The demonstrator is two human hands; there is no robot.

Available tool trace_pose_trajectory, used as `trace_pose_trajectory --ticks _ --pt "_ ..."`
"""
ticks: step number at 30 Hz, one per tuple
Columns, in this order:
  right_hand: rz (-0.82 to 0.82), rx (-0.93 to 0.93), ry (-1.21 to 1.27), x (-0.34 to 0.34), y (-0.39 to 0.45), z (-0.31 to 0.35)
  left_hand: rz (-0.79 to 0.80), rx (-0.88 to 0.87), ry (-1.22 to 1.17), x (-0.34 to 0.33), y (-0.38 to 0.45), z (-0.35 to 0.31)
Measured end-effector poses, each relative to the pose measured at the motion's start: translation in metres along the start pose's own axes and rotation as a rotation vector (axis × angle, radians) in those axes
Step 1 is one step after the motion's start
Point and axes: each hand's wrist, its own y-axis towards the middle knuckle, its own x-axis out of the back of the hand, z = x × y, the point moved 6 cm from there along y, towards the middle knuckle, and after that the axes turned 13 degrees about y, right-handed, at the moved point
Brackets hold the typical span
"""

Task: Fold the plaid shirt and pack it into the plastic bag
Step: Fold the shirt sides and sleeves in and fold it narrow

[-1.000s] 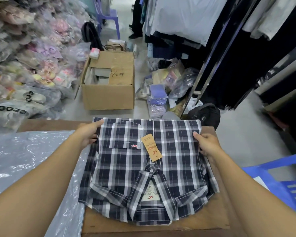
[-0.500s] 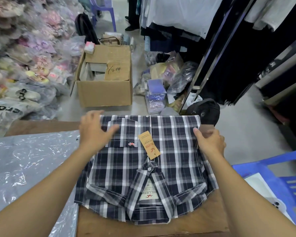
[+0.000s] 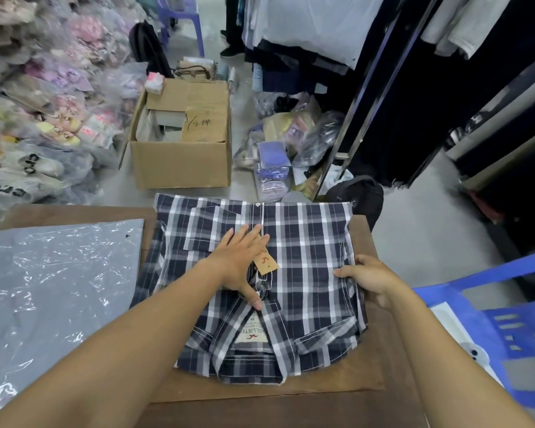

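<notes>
Head view: the plaid shirt [image 3: 306, 267] is seen folded into a rectangle on the bench [image 3: 291, 393], collar toward the wearer, front up; folding is judged essentially done, only flattening and squaring left. The left hand [image 3: 241, 264] is laid flat on the shirt's middle, fingers [image 3: 247, 234] spread and pressed down onto the cloth, with the hang tag [image 3: 264, 262] touching their right side. The right hand [image 3: 371, 279] is held at the shirt's right edge, fingers [image 3: 345, 273] curled over the folded side, pinching or tucking it; whether anything is held underneath cannot be told. Packing is judged not yet started: the plastic bag [image 3: 53, 282] lies flat on the bench, left of the left fingers, just beside the shirt's left edge, with nothing visibly inside it; its opening cannot be made out. Beyond the fingertips, on the floor, a cardboard box [image 3: 183, 162] stands open-topped, with smaller boxes and a loose cardboard piece inside. Left to do: shirt slid into the bag.
</notes>
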Motion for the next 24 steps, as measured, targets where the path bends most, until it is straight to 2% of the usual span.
trace_pose_trajectory --ticks 3,6,11,14,17,21,24 --pt "0.036 0.082 0.025 0.008 -0.025 0.019 0.007 -0.026 -0.017 -0.002 0.004 -0.020" --pt "0.108 0.214 -0.095 -0.005 -0.061 0.049 -0.039 -0.041 -0.015 -0.001 0.001 -0.038" --pt "0.233 0.454 -0.396 -0.084 -0.130 0.100 -0.151 0.078 0.117 0.002 -0.029 -0.019" --pt "0.306 0.485 -0.473 -0.144 -0.140 0.103 -0.092 0.153 0.149 -0.008 -0.056 0.018" --pt "0.333 0.477 -0.556 -0.198 -0.133 0.094 -0.124 0.214 -0.084 -0.016 -0.089 0.057" --pt "0.391 0.413 -0.566 -0.261 -0.111 0.074 -0.449 0.331 -0.546 -0.014 -0.130 0.098" --pt "0.362 0.377 -0.602 -0.296 -0.091 0.060 -0.461 0.478 -0.997 -0.033 -0.140 0.121"
